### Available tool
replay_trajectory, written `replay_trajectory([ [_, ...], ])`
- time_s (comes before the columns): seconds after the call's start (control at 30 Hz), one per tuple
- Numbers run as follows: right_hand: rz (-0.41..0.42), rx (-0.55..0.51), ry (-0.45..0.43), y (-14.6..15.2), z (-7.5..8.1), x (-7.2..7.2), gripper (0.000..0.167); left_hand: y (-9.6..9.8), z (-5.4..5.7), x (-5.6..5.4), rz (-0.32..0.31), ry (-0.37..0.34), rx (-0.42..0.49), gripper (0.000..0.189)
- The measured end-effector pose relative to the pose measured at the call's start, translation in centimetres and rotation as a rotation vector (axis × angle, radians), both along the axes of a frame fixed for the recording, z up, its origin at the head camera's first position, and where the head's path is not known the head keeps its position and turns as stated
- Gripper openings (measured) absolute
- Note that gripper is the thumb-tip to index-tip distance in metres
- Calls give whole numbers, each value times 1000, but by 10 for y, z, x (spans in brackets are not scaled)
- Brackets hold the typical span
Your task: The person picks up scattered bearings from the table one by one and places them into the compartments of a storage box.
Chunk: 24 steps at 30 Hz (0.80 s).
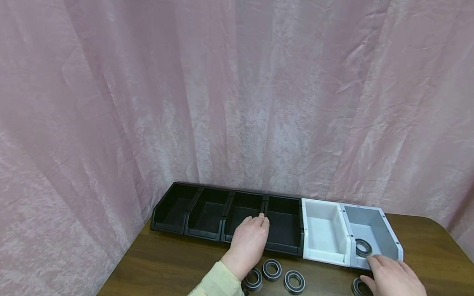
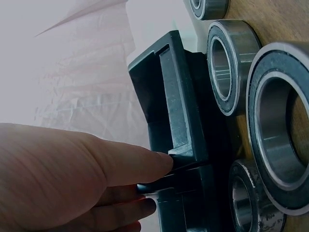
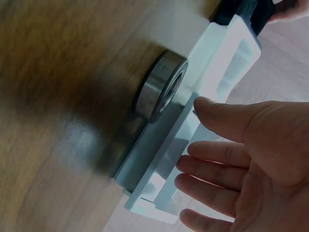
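Observation:
My left hand [image 1: 250, 237] is over the black bins [image 1: 278, 247], its fingers near the divider between the two rightmost ones. In the left wrist view its thumb [image 2: 140, 162] reaches straight out and overlaps the divider. My right hand [image 1: 400, 281] is at the front of the grey bin [image 1: 371, 211], fingers loosely spread with nothing between them in the right wrist view. One ball bearing [image 1: 363, 248] lies inside the grey bin near its front lip. Another bearing [image 1: 362, 289] lies on the table before that bin, partly covered by the right thumb in the head view.
A white bin [image 1: 324, 253] stands between the black row and the grey bin. Three bearings lie on the wooden table [image 1: 168, 268] by my left forearm, including one bearing [image 1: 294, 282] furthest right and one [image 1: 253, 279] partly hidden by the wrist. A pink curtain [image 1: 239, 99] hangs behind.

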State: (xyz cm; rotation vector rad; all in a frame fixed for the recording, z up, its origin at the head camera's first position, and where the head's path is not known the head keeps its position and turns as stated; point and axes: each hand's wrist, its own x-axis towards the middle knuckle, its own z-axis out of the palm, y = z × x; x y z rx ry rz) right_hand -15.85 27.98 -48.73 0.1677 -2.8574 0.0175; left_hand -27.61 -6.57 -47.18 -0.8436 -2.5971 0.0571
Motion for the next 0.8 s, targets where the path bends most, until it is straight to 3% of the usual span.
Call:
replay_trajectory([
  [0.53, -4, -29, -100, -9, -3, 8, 37, 0, -2, 0, -2, 6, 9, 47],
  [0.8, -80, -26, -315, -11, -5, 6, 36, 0, -1, 0, -4, 1, 17, 48],
])
